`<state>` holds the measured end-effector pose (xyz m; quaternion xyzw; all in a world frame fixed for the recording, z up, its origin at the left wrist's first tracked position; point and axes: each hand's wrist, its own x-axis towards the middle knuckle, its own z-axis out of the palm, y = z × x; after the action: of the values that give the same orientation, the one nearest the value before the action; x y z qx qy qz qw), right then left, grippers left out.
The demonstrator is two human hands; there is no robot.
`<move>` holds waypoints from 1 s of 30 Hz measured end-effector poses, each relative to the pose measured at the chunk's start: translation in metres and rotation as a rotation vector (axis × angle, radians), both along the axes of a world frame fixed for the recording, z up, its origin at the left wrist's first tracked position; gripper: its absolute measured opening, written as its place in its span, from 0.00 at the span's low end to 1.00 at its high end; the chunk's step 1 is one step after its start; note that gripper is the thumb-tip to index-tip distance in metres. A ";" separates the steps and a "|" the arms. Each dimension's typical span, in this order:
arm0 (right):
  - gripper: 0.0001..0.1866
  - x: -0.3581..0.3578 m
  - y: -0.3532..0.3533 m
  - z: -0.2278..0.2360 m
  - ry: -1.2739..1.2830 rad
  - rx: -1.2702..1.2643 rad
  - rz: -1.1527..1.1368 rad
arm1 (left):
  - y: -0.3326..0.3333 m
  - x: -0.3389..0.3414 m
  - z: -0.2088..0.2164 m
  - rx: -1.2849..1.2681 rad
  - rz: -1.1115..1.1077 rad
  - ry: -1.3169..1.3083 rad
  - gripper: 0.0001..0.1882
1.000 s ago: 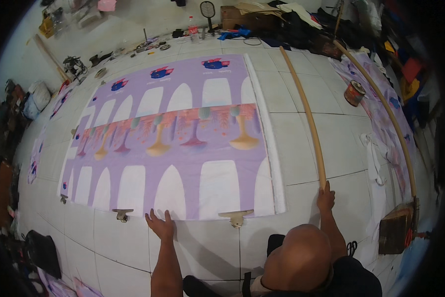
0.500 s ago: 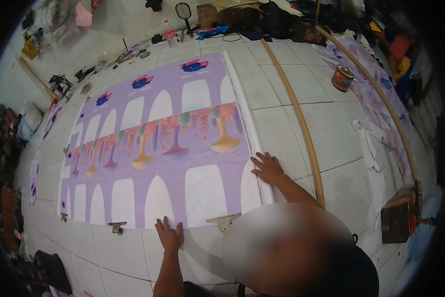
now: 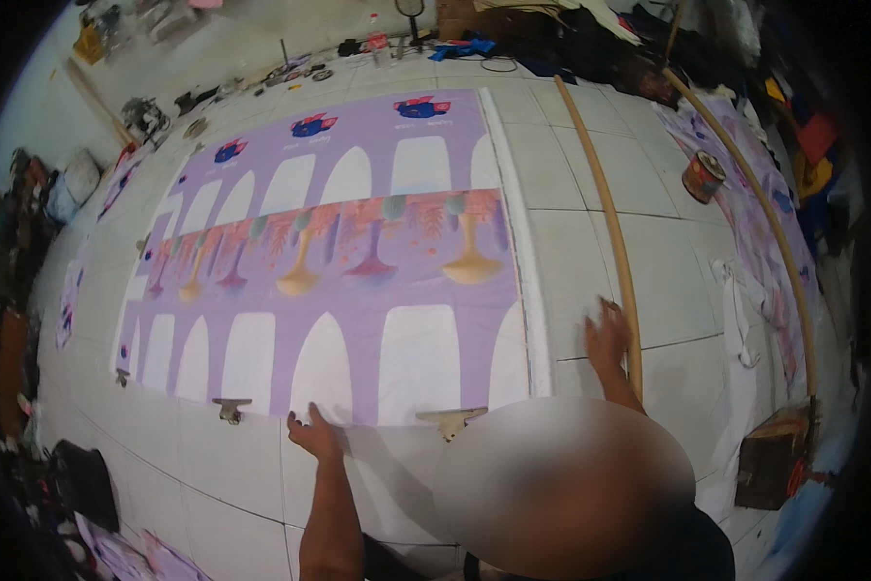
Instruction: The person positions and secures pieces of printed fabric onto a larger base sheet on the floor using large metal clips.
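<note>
Spread over the tiled floor before me is a purple printed fabric sheet (image 3: 368,334) with white arches and a coral band across its middle. A white strip (image 3: 519,232) runs along its right side. My left hand (image 3: 316,436) is at the sheet's near edge, its fingers apart and their tips against the fabric. To its left and right, metal clips, a smaller clip (image 3: 230,411) and a wider clip (image 3: 451,422), sit on that edge. My right hand (image 3: 607,339) is open over the tiles, right of the white strip and beside a long wooden pole (image 3: 607,213).
A second curved pole (image 3: 746,184) lies at the right over more printed fabric (image 3: 712,126), near a round tin (image 3: 704,176). A brown box (image 3: 775,455) stands at lower right. A black bag (image 3: 82,484) is at lower left. A bottle (image 3: 377,41) stands at the far wall.
My right hand has left the white strip and moved right toward the wooden pole. My left hand stays at the near edge, with its fingers bent more. The view has shifted.
</note>
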<state>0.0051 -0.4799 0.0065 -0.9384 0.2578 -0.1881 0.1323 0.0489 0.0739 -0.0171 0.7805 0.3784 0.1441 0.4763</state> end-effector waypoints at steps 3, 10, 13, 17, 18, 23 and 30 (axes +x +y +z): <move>0.40 -0.076 -0.036 0.005 0.113 -0.172 -0.292 | -0.007 0.019 0.008 -0.523 0.368 -0.027 0.36; 0.38 -0.139 -0.047 -0.026 0.321 0.107 -0.433 | 0.020 0.034 -0.027 -0.740 0.297 -0.059 0.25; 0.37 -0.139 -0.061 -0.036 0.301 0.119 -0.459 | 0.015 0.041 -0.031 -0.766 0.274 -0.058 0.15; 0.37 -0.135 -0.042 -0.029 0.365 0.042 -0.485 | 0.021 0.039 -0.013 -0.745 0.347 0.115 0.15; 0.38 -0.140 -0.042 -0.028 0.322 -0.036 -0.478 | 0.015 0.039 -0.009 -0.753 0.268 0.119 0.16; 0.33 -0.133 0.011 0.001 0.009 -0.026 0.090 | 0.003 0.040 0.003 -0.816 0.295 0.107 0.17; 0.19 -0.178 0.173 0.015 0.219 0.572 0.841 | -0.004 0.037 0.000 -0.753 0.323 0.062 0.15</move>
<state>-0.1732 -0.3071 0.0218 -0.9014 -0.0881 0.0585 0.4198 0.0862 0.0700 -0.0168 0.4862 0.5365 0.0446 0.6883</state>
